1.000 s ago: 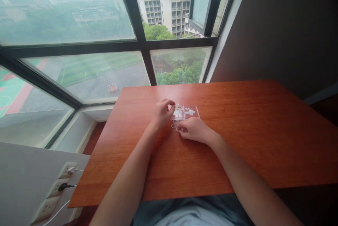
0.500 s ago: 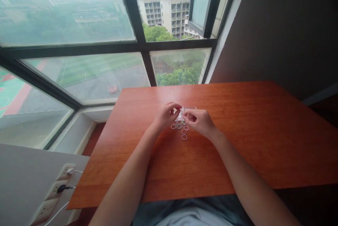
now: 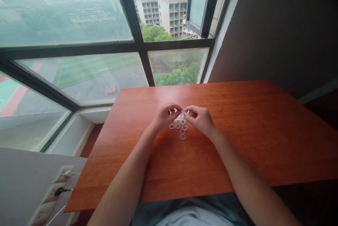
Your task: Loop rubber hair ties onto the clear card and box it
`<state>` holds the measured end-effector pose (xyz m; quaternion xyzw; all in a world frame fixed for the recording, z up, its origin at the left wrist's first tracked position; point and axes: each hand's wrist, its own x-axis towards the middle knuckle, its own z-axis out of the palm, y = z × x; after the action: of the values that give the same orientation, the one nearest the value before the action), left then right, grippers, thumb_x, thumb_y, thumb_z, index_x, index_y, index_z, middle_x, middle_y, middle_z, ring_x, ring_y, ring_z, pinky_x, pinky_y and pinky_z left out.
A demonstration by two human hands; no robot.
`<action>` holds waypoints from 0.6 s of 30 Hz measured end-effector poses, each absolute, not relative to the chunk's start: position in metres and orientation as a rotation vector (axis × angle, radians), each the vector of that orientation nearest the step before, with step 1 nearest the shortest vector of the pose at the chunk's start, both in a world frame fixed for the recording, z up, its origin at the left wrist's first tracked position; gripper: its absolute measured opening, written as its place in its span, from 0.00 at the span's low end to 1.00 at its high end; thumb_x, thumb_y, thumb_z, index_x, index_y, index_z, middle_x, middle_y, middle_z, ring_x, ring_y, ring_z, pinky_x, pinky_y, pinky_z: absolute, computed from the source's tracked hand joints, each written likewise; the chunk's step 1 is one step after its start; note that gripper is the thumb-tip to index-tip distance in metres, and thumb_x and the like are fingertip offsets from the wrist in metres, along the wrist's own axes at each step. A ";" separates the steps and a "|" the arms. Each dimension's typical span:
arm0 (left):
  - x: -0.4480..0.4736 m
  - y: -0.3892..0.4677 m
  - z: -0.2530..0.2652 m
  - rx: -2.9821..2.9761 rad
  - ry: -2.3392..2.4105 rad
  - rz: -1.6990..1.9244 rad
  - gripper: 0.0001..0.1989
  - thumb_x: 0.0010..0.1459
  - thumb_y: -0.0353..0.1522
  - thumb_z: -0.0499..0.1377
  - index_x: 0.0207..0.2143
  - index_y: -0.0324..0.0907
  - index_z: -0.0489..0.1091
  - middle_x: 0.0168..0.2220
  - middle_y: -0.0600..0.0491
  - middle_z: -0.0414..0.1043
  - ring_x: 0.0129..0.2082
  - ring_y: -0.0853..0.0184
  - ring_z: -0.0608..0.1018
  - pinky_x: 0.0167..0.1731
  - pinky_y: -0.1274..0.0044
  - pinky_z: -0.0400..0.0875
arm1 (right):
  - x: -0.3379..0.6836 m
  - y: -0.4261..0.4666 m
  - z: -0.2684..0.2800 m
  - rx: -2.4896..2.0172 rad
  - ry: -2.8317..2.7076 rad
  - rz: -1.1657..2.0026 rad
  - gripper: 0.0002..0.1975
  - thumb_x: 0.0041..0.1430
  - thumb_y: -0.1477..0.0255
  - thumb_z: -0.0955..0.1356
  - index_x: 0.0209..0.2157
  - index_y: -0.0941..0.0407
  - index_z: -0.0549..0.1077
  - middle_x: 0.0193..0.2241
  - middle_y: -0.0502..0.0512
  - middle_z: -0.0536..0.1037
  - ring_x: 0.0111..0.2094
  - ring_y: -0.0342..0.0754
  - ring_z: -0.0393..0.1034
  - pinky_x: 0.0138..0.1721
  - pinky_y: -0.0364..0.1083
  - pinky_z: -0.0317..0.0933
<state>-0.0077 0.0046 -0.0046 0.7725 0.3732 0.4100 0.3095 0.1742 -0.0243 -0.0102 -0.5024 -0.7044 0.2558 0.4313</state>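
My left hand (image 3: pixel 167 116) and my right hand (image 3: pixel 200 117) meet over the table, their fingertips nearly touching. Each is closed in a pinch between thumb and forefinger. Whatever sits between the fingertips is too small to name. Below and behind them lies a pale, pinkish-white item (image 3: pixel 180 116), mostly covered by the fingers, its kind unclear. Several small thin rings (image 3: pixel 183 139), pale and greenish or pinkish, lie loosely on the tabletop just in front of it, some overlapping. The closest ring is apart from my hands.
The reddish-brown wooden table (image 3: pixel 253 130) reaches to a large dark-framed window (image 3: pixel 174 45) at the back. A grey wall (image 3: pixel 277 32) stands on the right. At lower left, wall sockets (image 3: pixel 54 191) hold plugs with cables beside the table edge.
My hands have come closer together, with the fingertips now almost meeting. The rings stay in the same arrangement on the table. The view has shifted slightly.
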 end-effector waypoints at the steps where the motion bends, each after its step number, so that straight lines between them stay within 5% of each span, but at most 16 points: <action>1: -0.008 0.005 -0.006 2.043 0.993 1.090 0.06 0.56 0.32 0.59 0.32 0.39 0.75 0.31 0.51 0.76 0.24 0.73 0.71 0.24 0.81 0.65 | 0.175 -0.024 -0.011 -1.255 -1.750 0.628 0.09 0.53 0.66 0.68 0.32 0.57 0.77 0.16 0.45 0.66 0.19 0.40 0.58 0.24 0.40 0.54; 18: -0.021 0.019 -0.024 2.105 1.341 1.180 0.04 0.53 0.30 0.58 0.31 0.41 0.73 0.30 0.55 0.74 0.22 0.74 0.67 0.25 0.81 0.64 | 0.168 -0.028 -0.020 -1.388 -2.331 0.444 0.05 0.55 0.72 0.67 0.32 0.52 0.76 0.28 0.49 0.77 0.30 0.44 0.67 0.28 0.42 0.49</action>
<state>-0.0206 0.0192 -0.0243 0.7487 0.4770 0.4197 0.1891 0.1681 -0.0278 -0.0198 -0.4951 -0.8318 0.1585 0.1949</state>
